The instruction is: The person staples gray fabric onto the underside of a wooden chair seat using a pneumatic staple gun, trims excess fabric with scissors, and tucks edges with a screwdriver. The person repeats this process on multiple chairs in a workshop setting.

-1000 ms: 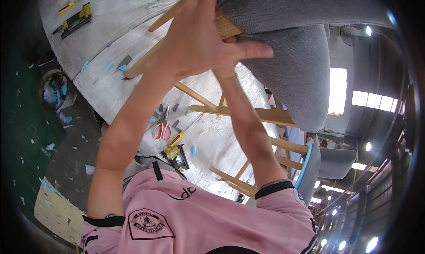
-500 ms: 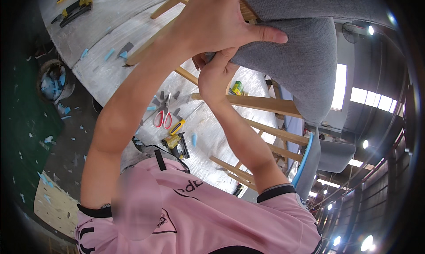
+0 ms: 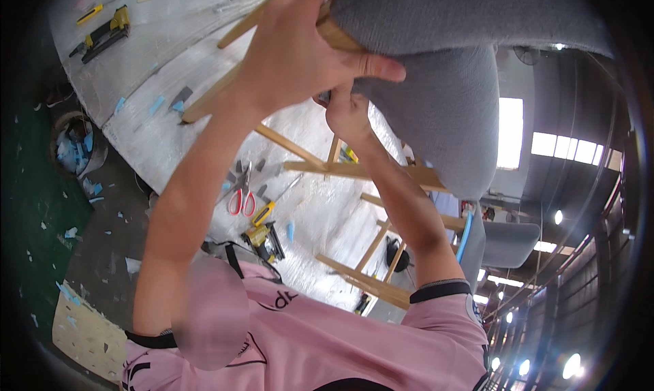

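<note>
A chair padded in grey fabric (image 3: 449,84) fills the top of the view, its wooden frame (image 3: 334,33) showing at the edge. My left hand (image 3: 300,57) grips that wooden edge, thumb stretched over the fabric. My right hand (image 3: 349,115) sits just under the left thumb, fingers closed and pinching the grey fabric where it meets the frame. Both forearms rise from my pink shirt at the lower edge.
Below lies a table under white plastic sheet (image 3: 170,64) with red-handled scissors (image 3: 240,199), a yellow stapler tool (image 3: 262,238), a second yellow tool (image 3: 102,33) and blue scraps. Bare wooden chair frames (image 3: 381,255) stand at right, beside another grey chair (image 3: 507,241). A bucket (image 3: 71,146) sits on the floor.
My right hand has climbed to the fabric edge beneath my left thumb. The chair and both hands now sit closer and larger in view.
</note>
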`<action>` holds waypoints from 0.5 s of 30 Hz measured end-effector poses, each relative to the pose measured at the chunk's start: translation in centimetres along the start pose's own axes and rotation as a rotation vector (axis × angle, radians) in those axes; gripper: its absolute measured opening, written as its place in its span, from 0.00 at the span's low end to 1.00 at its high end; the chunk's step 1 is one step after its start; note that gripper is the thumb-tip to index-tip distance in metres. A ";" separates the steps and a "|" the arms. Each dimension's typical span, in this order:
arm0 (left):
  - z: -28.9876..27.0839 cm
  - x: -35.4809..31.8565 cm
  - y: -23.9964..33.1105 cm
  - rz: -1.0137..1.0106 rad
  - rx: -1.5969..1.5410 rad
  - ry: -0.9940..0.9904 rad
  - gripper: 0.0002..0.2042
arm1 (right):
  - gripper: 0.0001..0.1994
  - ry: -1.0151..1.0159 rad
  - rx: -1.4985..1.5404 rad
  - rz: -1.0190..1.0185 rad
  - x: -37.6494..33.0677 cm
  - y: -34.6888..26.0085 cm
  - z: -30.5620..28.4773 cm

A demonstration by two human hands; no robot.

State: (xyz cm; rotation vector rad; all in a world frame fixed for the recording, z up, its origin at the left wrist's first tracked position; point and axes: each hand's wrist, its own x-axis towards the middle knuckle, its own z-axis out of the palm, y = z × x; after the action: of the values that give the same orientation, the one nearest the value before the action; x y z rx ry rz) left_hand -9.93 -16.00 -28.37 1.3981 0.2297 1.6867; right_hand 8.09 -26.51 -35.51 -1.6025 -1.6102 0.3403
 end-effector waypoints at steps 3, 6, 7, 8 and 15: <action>-0.4 -0.4 -0.6 -0.019 0.150 -0.022 0.50 | 0.20 0.174 -0.374 -0.306 4.5 1.9 -0.3; -0.2 -0.1 -1.0 -0.092 0.042 0.000 0.50 | 0.20 0.281 -0.456 -0.358 9.6 3.1 -0.3; -0.2 0.1 -1.0 -0.111 0.036 -0.019 0.50 | 0.20 0.318 -0.470 -0.349 10.6 3.2 -0.3; 0.1 0.5 -1.1 -0.132 0.005 -0.010 0.49 | 0.20 0.350 -0.484 -0.333 11.5 3.3 -0.2; 0.9 4.3 -2.3 -0.139 0.055 -0.026 0.49 | 0.19 0.544 -0.535 -0.219 15.2 3.8 0.9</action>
State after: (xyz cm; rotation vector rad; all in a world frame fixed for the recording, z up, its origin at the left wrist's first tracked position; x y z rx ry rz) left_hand -7.82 -11.92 -26.55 1.4106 0.3532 1.5574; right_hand 12.38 -11.61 -33.36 -1.6753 -1.4809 -0.6441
